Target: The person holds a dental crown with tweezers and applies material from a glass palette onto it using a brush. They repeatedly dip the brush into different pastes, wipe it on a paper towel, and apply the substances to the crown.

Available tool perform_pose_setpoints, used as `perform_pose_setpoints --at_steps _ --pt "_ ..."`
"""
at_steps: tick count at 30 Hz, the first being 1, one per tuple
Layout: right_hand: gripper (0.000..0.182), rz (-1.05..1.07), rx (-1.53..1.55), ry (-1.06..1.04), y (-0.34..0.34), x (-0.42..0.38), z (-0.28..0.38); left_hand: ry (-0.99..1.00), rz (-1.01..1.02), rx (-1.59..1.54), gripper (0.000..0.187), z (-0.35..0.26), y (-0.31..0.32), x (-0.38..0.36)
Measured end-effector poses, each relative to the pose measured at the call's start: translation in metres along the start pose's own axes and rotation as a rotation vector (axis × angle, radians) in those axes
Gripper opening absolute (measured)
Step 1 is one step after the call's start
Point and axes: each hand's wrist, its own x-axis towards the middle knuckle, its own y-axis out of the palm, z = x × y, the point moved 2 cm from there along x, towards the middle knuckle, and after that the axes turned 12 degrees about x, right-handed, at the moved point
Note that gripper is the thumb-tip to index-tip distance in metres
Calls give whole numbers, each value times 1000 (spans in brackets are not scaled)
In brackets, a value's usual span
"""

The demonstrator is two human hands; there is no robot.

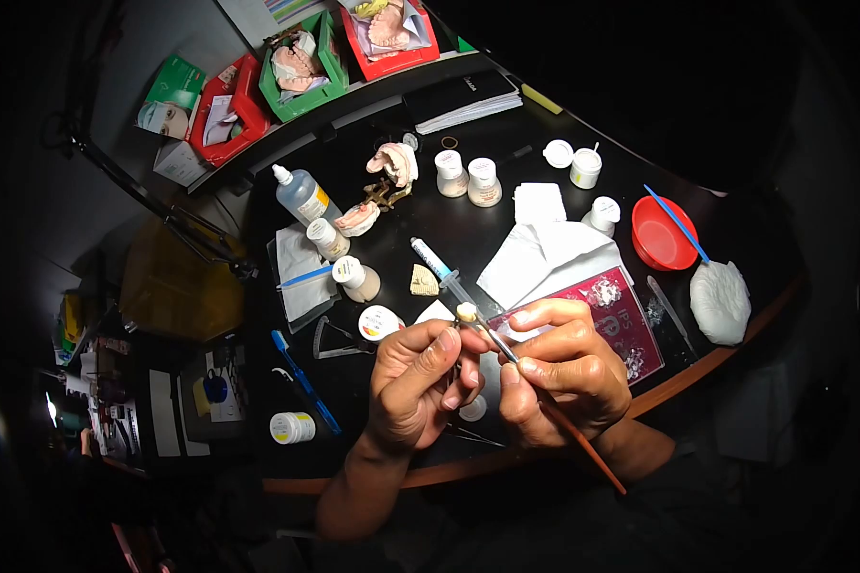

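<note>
My left hand (413, 384) is closed, thumb and fingertips pinching a small cream-white dental crown (466, 311). Whether a holder sits under the crown is hidden by the fingers. In my right hand (575, 371) is a slim brush (583, 444) with a reddish-brown handle and metal ferrule, its tip pointing at the crown and seeming to meet it. Just behind the crown lies a labelled syringe (430, 258) on the black table. A beige tooth-shade piece (423, 280) sits to its left. A maroon IPS pad (631, 334) with white powder heaps is partly covered by my right hand.
White tissues (535, 258), a red bowl (664, 234) with a blue stick, and a white pad (720, 304) lie right. Several powder jars (356, 278), a clear bottle (306, 196) and plaster jaw models (357, 220) stand left. A blue toothbrush (306, 384) lies nearer. Bins (301, 72) line the back shelf.
</note>
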Motion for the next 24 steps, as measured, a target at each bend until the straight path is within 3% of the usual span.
perform_pose_setpoints --at_steps 20,24 --pt "22 -70 65 40 -3 -4 -3 30 31 0 30 2 -1 0" --pt "22 -71 109 45 -5 -4 -3 70 -31 155 30 1 -3 -1"
